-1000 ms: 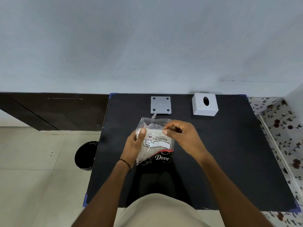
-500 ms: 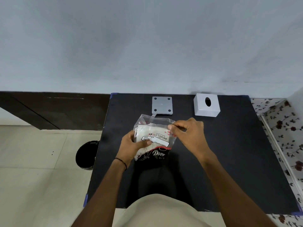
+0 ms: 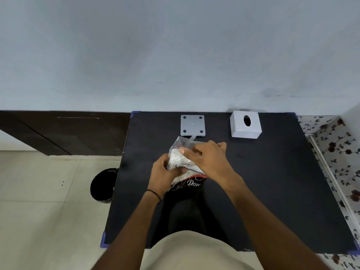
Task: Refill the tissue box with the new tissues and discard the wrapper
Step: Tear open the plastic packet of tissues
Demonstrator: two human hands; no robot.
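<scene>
A clear plastic wrapper [image 3: 180,145] full of white tissues sits above the middle of the black table [image 3: 272,182]. My left hand [image 3: 165,172] grips the pack from its left side. My right hand [image 3: 208,158] lies over the top of the pack, its fingers pinching the loose clear plastic near the open end. The white tissue box [image 3: 245,124], with an oval slot on top, stands at the table's far right. Its flat grey base plate [image 3: 192,125] lies apart from it at the far middle.
A black waste bin [image 3: 103,185] stands on the tiled floor just left of the table. A dark wooden panel [image 3: 58,131] runs along the wall at the left. A floral patterned surface [image 3: 339,152] borders the table's right side.
My right hand has shifted left, across the top of the pack, and now covers more of it. My left hand has kept its grip while the pack tilted a little.
</scene>
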